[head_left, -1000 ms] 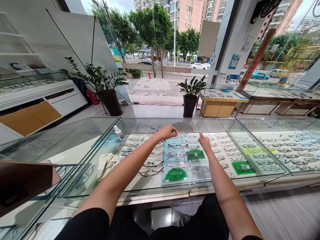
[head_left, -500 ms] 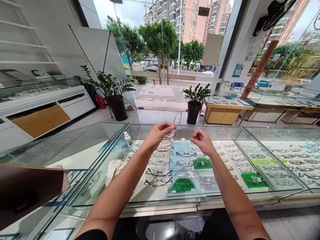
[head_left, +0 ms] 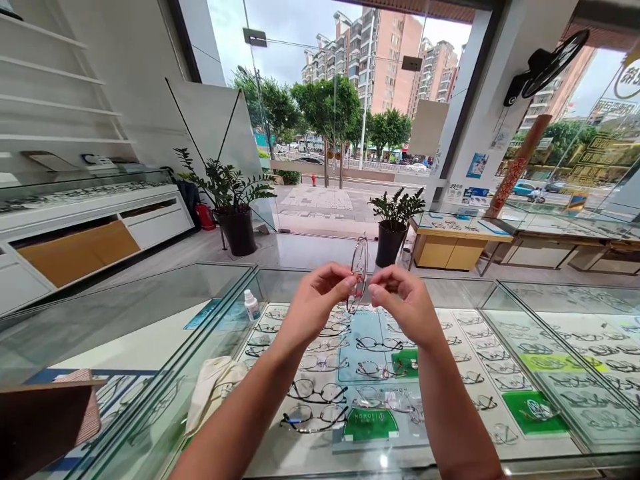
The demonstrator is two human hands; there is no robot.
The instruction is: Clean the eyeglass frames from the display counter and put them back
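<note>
Pinching left hand (head_left: pixel 323 297): thumb and finger clamped on the glasses (head_left: pixel 359 257), which I see edge-on.
Right hand (head_left: pixel 404 303): curled just beside them; I can't tell whether it grips.
Glasses: above the display case (head_left: pixel 285 453); I'd pinch lightly, off the lenses.
Smaller potted plant (head_left: pixel 393 230): well beyond.

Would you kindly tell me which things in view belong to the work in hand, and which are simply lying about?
In use:
glasses, held up in the left hand
right hand, close beside them; contact is unclear

Apparently just lying about:
white bottle
pale cloth
other glasses, in rows
potted plants
</note>
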